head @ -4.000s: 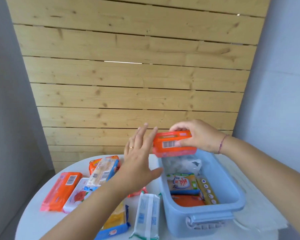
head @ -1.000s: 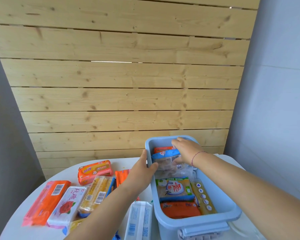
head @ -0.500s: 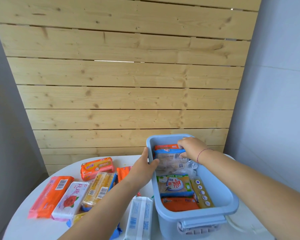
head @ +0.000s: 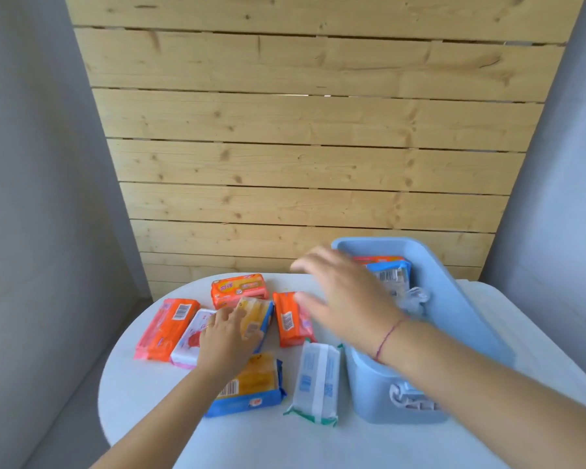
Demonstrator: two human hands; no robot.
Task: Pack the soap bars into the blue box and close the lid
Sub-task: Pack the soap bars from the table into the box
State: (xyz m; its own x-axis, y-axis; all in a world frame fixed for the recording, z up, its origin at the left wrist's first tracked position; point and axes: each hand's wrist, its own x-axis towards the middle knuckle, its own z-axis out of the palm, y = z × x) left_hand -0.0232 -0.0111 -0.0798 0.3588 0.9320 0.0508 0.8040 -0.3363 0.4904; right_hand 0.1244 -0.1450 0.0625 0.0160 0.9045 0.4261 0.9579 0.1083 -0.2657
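The blue box (head: 460, 309) stands open on the right of the white table (head: 251, 441), with wrapped soap bars standing at its far end, among them a blue-wrapped bar (head: 391, 275). Several wrapped bars lie left of the box. My left hand (head: 229, 340) rests flat on a yellow bar in a blue wrapper (head: 256, 314), fingers spread. My right hand (head: 349, 299) hovers blurred over the box's left rim, open and empty, above an orange bar (head: 290, 321).
On the table also lie an orange bar (head: 239, 290) at the back, a long orange pack (head: 166, 328), a white-and-pink bar (head: 190, 340), a yellow-and-blue bar (head: 251, 387) and a white bar (head: 315, 380). A wooden plank wall (head: 301, 147) stands behind.
My right hand let go of the bars in the box and swung left over its rim. My left hand left the box's edge and dropped onto the yellow bar.
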